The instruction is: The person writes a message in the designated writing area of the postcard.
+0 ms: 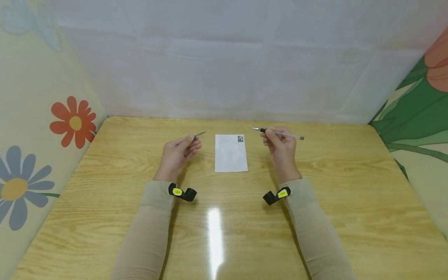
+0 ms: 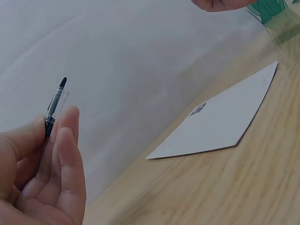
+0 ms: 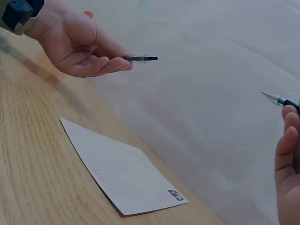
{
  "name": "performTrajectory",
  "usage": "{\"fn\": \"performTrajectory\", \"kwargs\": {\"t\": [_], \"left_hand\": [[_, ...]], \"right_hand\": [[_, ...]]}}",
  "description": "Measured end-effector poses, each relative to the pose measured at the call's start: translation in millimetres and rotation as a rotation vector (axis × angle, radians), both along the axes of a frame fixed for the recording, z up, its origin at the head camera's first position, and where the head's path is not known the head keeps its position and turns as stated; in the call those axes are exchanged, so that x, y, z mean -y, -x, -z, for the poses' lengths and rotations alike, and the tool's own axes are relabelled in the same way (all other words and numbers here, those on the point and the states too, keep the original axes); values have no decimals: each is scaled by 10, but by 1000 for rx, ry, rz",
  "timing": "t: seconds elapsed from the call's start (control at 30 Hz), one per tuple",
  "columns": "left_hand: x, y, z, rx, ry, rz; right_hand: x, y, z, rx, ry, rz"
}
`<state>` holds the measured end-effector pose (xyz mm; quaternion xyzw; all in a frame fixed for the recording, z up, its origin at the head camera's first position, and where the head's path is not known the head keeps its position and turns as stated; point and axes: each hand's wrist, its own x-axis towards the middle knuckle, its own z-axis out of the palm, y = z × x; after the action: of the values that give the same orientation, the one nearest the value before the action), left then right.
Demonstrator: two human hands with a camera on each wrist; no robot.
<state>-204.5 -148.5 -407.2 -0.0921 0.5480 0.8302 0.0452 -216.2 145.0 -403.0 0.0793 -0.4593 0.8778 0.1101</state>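
Note:
My left hand [image 1: 178, 153] pinches a clear pen cap with a black clip [image 2: 57, 104] between thumb and forefinger, its black tip pointing up and away. In my right hand [image 1: 281, 149] is a pen [image 1: 257, 128] with a clear barrel, a black grip and a bare silver tip that points left. Cap and pen are apart, both held above the table. Between the hands lies a white card [image 1: 230, 155] with a small dark printed picture [image 1: 240, 139] in its far right corner. The right wrist view catches only part of the right hand's fingers [image 3: 287, 152].
The wooden table [image 1: 224, 198] runs back to a white cloth backdrop [image 1: 210, 77]. Flower-painted panels [image 1: 21, 116] flank it on the left and right. A bright light reflection [image 1: 214, 237] shows on the near tabletop. Each wrist wears a small black camera [image 1: 189, 194].

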Motion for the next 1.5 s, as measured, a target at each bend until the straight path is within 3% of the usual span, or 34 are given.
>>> {"fn": "performTrajectory", "kwargs": {"t": [0.23,0.57,0.87,1.27,1.5], "left_hand": [[16,2,19,-22,24,-50],[43,22,61,-17,58,-183],[74,47,118,-23,164,-257],[115,71,161,22,331,-302],[111,80,208,11,420,-311]], "right_hand": [[25,6,49,21,39,7],[61,20,82,40,37,8],[59,27,132,106,7,8],[60,34,199,160,-14,2],[59,36,235,174,-36,-1]]}}
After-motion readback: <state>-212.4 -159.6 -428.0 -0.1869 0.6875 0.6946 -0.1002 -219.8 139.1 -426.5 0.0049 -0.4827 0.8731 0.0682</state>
